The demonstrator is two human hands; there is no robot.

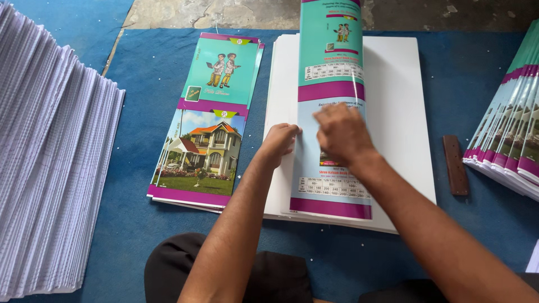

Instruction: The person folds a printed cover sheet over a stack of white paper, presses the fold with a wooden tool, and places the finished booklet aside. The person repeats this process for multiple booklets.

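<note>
Blue mat (135, 235) carries: white paper stack (404, 101) under both hands, printed covers (208, 134) left, brown wooden block (455, 164) right.

Bare blue mat (449, 84) stays free beside the white sheets (404, 112), only a brown wooden block (455, 164) lies there.

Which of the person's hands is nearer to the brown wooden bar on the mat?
Right. The right hand presses the printed cover sheet, closer to the wooden bar; the left hand sits farther away at the sheet's left edge.
</note>
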